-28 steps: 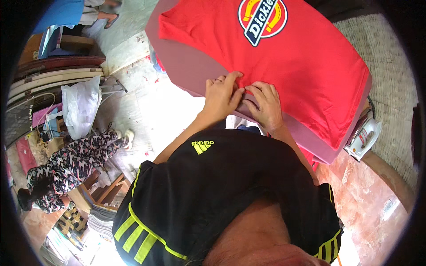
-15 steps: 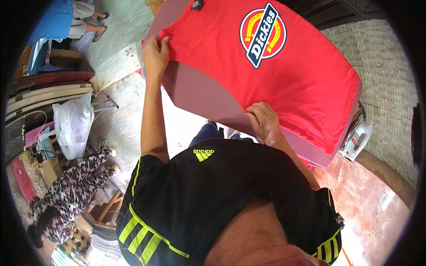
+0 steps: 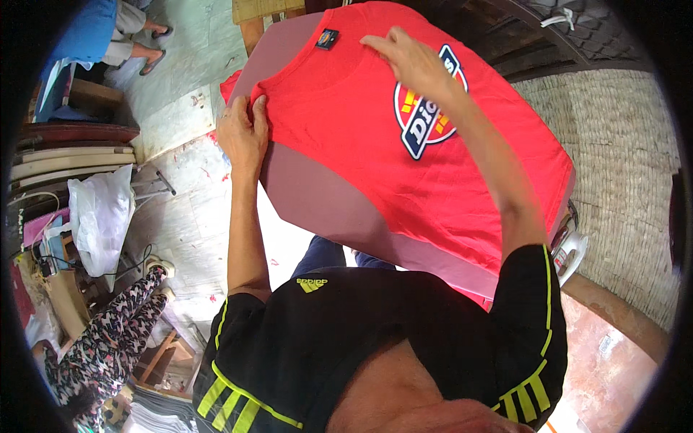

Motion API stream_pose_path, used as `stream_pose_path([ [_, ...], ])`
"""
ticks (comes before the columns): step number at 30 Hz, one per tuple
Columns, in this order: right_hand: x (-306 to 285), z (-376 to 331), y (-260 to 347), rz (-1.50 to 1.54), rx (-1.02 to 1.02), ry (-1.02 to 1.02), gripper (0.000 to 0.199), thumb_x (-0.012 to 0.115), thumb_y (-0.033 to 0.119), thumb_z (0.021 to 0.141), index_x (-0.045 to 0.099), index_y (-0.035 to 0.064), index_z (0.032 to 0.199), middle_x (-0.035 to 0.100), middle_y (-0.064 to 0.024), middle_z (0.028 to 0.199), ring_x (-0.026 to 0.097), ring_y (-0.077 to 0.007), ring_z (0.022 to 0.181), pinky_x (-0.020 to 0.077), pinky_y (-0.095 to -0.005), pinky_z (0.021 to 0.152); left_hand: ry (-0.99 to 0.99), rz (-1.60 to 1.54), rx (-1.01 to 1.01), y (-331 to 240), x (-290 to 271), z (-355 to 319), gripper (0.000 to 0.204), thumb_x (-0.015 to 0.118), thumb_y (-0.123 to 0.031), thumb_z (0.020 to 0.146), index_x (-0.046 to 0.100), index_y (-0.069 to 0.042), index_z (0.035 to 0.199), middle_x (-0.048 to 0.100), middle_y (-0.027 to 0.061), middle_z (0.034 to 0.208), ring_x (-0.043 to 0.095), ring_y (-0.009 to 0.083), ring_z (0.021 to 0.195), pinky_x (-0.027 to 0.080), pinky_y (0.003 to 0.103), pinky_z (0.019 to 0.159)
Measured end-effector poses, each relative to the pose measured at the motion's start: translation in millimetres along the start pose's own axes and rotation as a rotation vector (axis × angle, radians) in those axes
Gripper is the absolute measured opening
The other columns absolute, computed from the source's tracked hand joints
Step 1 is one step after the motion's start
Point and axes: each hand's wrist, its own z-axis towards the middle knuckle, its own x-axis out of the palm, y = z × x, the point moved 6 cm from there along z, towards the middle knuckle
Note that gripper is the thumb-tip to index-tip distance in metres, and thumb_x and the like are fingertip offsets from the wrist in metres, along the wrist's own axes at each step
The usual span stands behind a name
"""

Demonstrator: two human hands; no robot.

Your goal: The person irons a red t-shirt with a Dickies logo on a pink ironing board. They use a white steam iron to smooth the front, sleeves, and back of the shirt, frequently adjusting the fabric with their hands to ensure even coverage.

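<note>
A red T-shirt [image 3: 332, 130] with a round yellow, white and navy print lies spread over a mauve padded board [image 3: 310, 177]. At the shirt's left edge my left hand [image 3: 244, 133] pinches the cloth between thumb and fingers. My right hand [image 3: 419, 66] reaches across the far half of the shirt, fingers stretched out and nothing in them. Hand and forearm cover part of the print. A small dark neck label [image 3: 327, 39] shows inside the collar, left of my right hand.
A white iron [image 3: 569, 254] stands at the board's right end, beside a woven mat [image 3: 613, 144]. On the left are stacked boards [image 3: 79, 155] and a white plastic bag [image 3: 101, 216]. One person in patterned clothes [image 3: 119, 325] is at lower left; another's legs [image 3: 133, 47] show at upper left.
My right hand has left the shirt's near edge and moved far across it, over the print. My left hand still grips the left edge, slightly nearer me in the picture.
</note>
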Motion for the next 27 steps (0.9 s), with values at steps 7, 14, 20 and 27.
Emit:
stream_pose_path([
  [7, 29, 23, -41, 0.078, 0.018, -0.036, 0.020, 0.059, 0.014, 0.094, 0.057, 0.0054, 0.111, 0.060, -0.0146, 0.100, 0.059, -0.0357, 0.095, 0.0485, -0.0442, 0.083, 0.068, -0.114, -0.187, 5, 0, 9, 0.037, 0.068, -0.039, 0.091, 0.064, -0.005, 0.077, 0.058, 0.0177, 0.061, 0.058, 0.0393, 0.058, 0.042, 0.047, 0.055],
  [14, 33, -57, 72, 0.124, -0.062, -0.218, 0.011, 0.061, 0.014, 0.093, 0.065, 0.0067, 0.101, 0.063, -0.0099, 0.098, 0.059, -0.0299, 0.097, 0.0489, -0.0412, 0.083, 0.000, 0.254, 0.040, -36, -16, 10, 0.032, 0.069, -0.035, 0.089, 0.065, -0.009, 0.105, 0.069, 0.0126, 0.105, 0.064, 0.0341, 0.098, 0.047, 0.046, 0.082],
  [20, 37, -72, 72, 0.167, 0.019, -0.288, 0.023, 0.065, 0.010, 0.088, 0.066, 0.0042, 0.110, 0.062, -0.0124, 0.106, 0.057, -0.0289, 0.104, 0.0476, -0.0409, 0.088, 0.321, 0.049, 0.442, -123, 14, -61, 0.051, 0.062, -0.043, 0.092, 0.056, -0.016, 0.135, 0.047, 0.0143, 0.144, 0.042, 0.0379, 0.131, 0.032, 0.054, 0.104],
  [27, 2, -159, 72, 0.443, 0.064, -0.144, 0.035, 0.060, 0.021, 0.092, 0.060, 0.0030, 0.122, 0.056, -0.0161, 0.126, 0.051, -0.0312, 0.120, 0.0408, -0.0411, 0.102, 0.339, -0.190, 0.555, -145, -3, -84, 0.045, 0.069, -0.034, 0.088, 0.063, -0.017, 0.129, 0.051, 0.0118, 0.140, 0.043, 0.0347, 0.132, 0.030, 0.050, 0.105],
])
